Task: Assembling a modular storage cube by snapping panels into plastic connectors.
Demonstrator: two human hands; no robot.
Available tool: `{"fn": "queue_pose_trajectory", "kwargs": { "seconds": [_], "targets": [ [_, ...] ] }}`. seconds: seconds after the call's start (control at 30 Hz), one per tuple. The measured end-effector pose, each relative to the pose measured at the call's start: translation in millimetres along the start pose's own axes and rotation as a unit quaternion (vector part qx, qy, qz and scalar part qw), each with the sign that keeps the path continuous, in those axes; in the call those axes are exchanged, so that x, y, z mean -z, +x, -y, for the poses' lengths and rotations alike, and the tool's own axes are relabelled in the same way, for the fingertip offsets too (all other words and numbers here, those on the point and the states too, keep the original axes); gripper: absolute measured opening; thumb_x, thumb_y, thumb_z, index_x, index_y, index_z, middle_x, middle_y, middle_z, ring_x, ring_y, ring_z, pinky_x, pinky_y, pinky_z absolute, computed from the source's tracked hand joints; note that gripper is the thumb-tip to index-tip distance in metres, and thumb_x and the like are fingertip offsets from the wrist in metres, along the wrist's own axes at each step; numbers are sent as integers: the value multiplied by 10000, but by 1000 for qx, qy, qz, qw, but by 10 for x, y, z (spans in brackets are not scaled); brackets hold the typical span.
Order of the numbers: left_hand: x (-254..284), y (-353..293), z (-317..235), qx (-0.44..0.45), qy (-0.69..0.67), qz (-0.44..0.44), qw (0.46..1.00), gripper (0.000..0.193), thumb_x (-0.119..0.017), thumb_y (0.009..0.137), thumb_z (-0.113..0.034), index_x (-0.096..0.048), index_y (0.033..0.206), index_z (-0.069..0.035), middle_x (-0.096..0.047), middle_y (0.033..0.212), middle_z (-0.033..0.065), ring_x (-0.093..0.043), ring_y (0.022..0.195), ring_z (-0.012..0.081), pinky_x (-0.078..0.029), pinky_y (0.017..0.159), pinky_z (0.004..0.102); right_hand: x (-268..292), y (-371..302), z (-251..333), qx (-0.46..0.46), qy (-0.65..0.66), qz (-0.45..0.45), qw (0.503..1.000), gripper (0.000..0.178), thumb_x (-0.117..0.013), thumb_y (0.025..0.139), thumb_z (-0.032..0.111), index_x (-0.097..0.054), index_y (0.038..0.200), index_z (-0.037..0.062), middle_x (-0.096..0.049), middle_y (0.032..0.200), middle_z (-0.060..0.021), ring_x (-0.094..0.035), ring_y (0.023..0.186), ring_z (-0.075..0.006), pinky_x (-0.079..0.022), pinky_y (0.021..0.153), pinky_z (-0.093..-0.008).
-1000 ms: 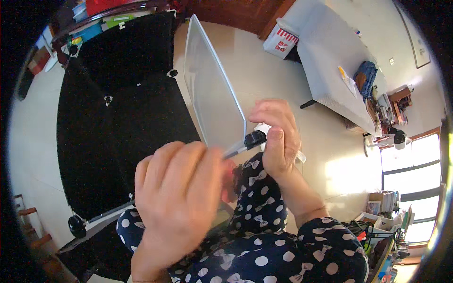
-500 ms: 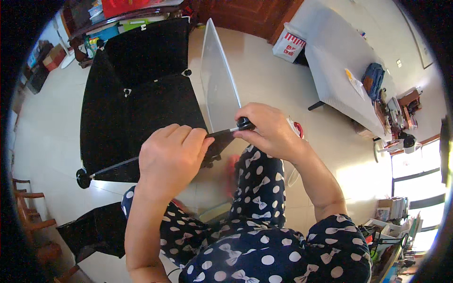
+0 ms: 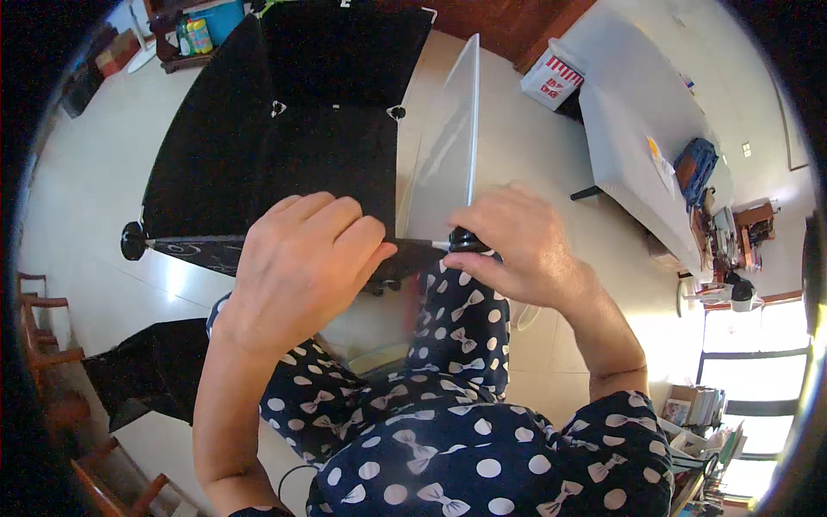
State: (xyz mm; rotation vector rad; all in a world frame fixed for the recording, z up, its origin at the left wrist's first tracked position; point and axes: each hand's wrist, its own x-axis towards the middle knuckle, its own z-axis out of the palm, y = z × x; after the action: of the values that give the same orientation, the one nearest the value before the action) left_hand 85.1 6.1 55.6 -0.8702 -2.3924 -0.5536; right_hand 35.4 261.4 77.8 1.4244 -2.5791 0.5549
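Observation:
A box-like frame covered in black fabric stands before me, with its near edge toward my body. My left hand is closed round the rod along that near edge, with the fingers over the top. My right hand grips a round black corner connector at the rod's right end. A short pale piece of rod shows between the fabric and this connector. At the near left corner sits another black connector. A translucent white-edged panel stands along the box's right side, just beyond my right hand.
On the floor at lower left lies a black folded item. Wooden chairs stand at the far left. To the right is a grey-covered sofa with a white bag beside it. Bottles stand at the back left.
The near rod now lies more level, its left end higher in view. The box and panel appear further right and turned, partly because the view has shifted. Both hands keep their holds.

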Motion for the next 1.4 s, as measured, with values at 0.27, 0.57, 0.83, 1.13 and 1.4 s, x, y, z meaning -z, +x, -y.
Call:
{"fn": "queue_pose_trajectory", "kwargs": {
  "seconds": [0.27,0.57,0.83,1.13,1.4],
  "targets": [
    [-270,8,-107,31,28,18,999,204,-746,749,-225,-575,793,-123,-557,732,37,-598,724,236,-490,661,372,-73,266,8,142,-201,-9,969,357,-760,747,418,-534,727,143,-542,648,-4,-566,639,-209,-388,637,-359],
    [-298,1,-39,5,78,-31,996,154,-689,717,-202,-545,718,-147,-526,657,-12,-578,636,157,-456,582,289,-294,302,-206,225,-70,-149,960,330,-812,661,255,-504,603,153,-444,563,12,-450,515,-203,-343,556,-366],
    [-359,87,-69,6,68,-45,997,283,-747,631,-254,-494,675,-134,-483,630,13,-542,575,201,-426,505,341,-424,197,-302,184,-14,-246,951,206,-773,639,131,-569,617,132,-490,569,-2,-469,502,-234,-361,542,-379],
    [-399,24,-16,2,49,-75,996,265,-754,620,-268,-552,716,-126,-494,633,10,-544,569,192,-418,495,320,-450,219,-283,163,34,-251,954,106,-685,627,31,-614,635,109,-533,591,-42,-482,508,-283,-394,538,-392],
    [-341,-1,-37,14,57,-58,997,268,-768,642,-292,-570,722,-130,-519,639,2,-555,568,185,-422,492,316,-604,213,-284,159,72,-325,929,84,-601,698,31,-597,613,31,-517,556,-62,-479,485,-259,-389,515,-382]
  ]
}}
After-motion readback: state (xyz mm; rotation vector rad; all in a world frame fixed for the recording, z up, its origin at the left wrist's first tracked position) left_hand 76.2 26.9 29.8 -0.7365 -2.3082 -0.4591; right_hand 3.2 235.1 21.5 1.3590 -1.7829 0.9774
